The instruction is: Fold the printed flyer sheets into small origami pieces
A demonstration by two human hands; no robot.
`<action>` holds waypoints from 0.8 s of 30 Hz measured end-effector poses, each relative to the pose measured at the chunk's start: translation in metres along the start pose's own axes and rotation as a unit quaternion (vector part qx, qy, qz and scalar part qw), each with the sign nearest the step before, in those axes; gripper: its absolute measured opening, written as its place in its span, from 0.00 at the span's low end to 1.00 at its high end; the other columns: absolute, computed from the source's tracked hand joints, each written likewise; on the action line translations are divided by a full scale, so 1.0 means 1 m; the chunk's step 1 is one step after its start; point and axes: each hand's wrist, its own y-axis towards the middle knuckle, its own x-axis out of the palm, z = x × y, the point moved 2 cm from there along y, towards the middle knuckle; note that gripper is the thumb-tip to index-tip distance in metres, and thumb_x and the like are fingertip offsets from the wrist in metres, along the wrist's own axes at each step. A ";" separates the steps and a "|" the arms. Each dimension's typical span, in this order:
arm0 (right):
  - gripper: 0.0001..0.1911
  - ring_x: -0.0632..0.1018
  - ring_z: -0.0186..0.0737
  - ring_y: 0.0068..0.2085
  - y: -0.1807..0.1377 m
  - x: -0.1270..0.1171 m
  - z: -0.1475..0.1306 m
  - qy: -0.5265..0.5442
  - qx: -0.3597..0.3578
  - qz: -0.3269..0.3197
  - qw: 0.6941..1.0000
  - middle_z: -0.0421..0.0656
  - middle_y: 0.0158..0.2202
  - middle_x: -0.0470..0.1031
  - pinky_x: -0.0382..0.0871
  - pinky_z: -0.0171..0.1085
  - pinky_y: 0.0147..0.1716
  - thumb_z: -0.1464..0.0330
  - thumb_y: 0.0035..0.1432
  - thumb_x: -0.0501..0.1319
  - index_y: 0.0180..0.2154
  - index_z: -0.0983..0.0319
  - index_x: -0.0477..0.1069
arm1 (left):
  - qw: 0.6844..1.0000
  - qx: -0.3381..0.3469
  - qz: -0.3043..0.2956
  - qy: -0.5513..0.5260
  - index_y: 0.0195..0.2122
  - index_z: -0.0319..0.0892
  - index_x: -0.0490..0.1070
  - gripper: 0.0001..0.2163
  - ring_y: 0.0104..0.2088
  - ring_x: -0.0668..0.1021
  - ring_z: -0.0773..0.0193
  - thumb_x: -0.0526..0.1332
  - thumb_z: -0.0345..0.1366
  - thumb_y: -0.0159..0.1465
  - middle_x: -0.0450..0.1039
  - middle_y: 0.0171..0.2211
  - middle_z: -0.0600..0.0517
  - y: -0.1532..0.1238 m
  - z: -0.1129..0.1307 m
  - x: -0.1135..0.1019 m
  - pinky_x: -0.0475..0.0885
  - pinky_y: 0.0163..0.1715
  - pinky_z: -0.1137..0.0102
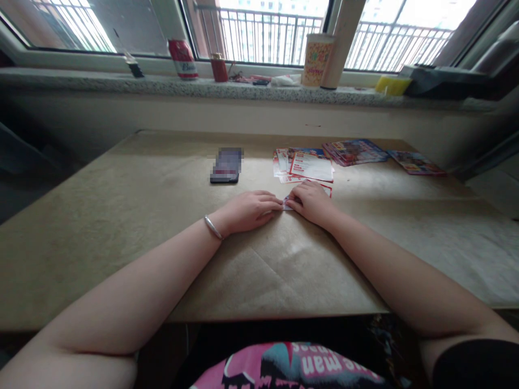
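Note:
Both my hands rest on the brown paper-covered table (pixel 121 216), meeting at a small piece of printed paper (pixel 287 203). My left hand (pixel 249 209), with a silver bracelet at its wrist, lies knuckles up with its fingers curled down onto the paper's left side. My right hand (pixel 310 201) presses its closed fingers on the paper's right side. Most of the small paper is hidden under the fingers. Just beyond my right hand lies a loose stack of red and white leaflets (pixel 306 165).
A dark phone (pixel 226 165) lies on the table left of the leaflets. More colourful leaflets (pixel 354 151) and another sheet (pixel 416 162) lie at the back right. The windowsill holds a red can (pixel 183 58), a small red cup (pixel 219 68), a patterned cup (pixel 317 59) and a yellow item (pixel 392 85).

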 end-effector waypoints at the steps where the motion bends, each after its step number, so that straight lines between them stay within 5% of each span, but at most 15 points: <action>1: 0.11 0.73 0.46 0.40 0.000 0.001 0.001 0.006 -0.008 0.010 1.000 0.46 0.35 0.78 0.60 0.42 0.44 0.60 0.61 0.59 0.32 0.61 0.72 | 1.000 0.000 0.000 0.001 0.52 0.43 0.72 0.14 0.52 0.75 0.59 0.55 0.31 0.66 0.75 0.51 0.50 0.000 0.000 0.000 0.72 0.53 0.62; 9: 0.13 0.73 0.47 0.49 -0.011 -0.009 0.012 0.070 -0.101 0.059 0.991 0.44 0.45 0.76 0.57 0.50 0.56 0.59 0.55 0.65 0.41 0.58 0.73 | 1.000 -0.001 -0.017 0.001 0.52 0.40 0.71 0.14 0.54 0.74 0.57 0.57 0.34 0.66 0.75 0.50 0.45 0.000 0.003 -0.001 0.72 0.54 0.61; 16: 0.06 0.69 0.47 0.52 -0.012 -0.013 0.017 0.032 -0.116 0.117 0.986 0.43 0.46 0.76 0.61 0.48 0.55 0.64 0.59 0.62 0.33 0.55 0.79 | 0.999 0.014 -0.015 0.025 0.44 0.41 0.74 0.10 0.51 0.75 0.57 0.57 0.36 0.66 0.75 0.45 0.45 0.002 0.010 -0.009 0.73 0.50 0.63; 24: 0.11 0.73 0.43 0.43 -0.011 -0.014 0.010 0.023 -0.068 0.030 0.997 0.43 0.42 0.78 0.65 0.42 0.48 0.65 0.63 0.57 0.38 0.55 0.80 | 1.000 -0.003 -0.003 0.003 0.47 0.43 0.73 0.11 0.49 0.77 0.60 0.54 0.31 0.67 0.71 0.54 0.45 0.001 0.009 0.000 0.74 0.48 0.65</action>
